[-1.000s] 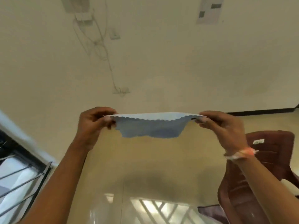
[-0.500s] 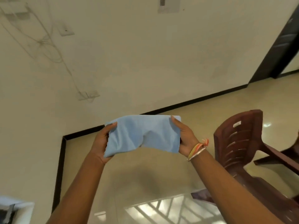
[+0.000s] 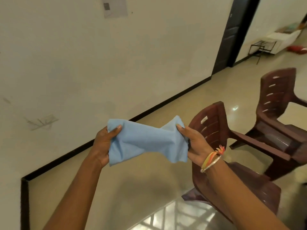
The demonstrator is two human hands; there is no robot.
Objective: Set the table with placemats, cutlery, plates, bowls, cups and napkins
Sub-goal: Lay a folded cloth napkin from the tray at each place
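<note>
- Head view: a light blue cloth napkin (image 3: 147, 141) hangs in the air at the middle of the picture, above the glossy beige floor (image 3: 132, 193) and touching no surface.
- The left hand (image 3: 103, 144) grips the napkin's left end, with its thumb (image 3: 117, 128) pressed on the near face of the cloth and its fingers hidden behind it.
- The right hand (image 3: 195, 143) pinches the right end the same way, thumb (image 3: 180, 128) on the near face and fingers tucked behind.
- The napkin spans the gap between the two grips. It is slack and creased in the middle, its upper corners stick up just past both thumbs, and its lower edge droops below the palms.
- Coloured thread bands and a pale bangle (image 3: 211, 159) circle the right wrist.
- A dark brown plastic chair (image 3: 214, 128) stands just right of and behind the right hand, and a second brown chair (image 3: 277, 103) stands farther right.
- A cream wall (image 3: 83, 63) with a black skirting strip (image 3: 166, 100) fills the far left.
- A dark door frame (image 3: 232, 30) stands at the far right.
</note>
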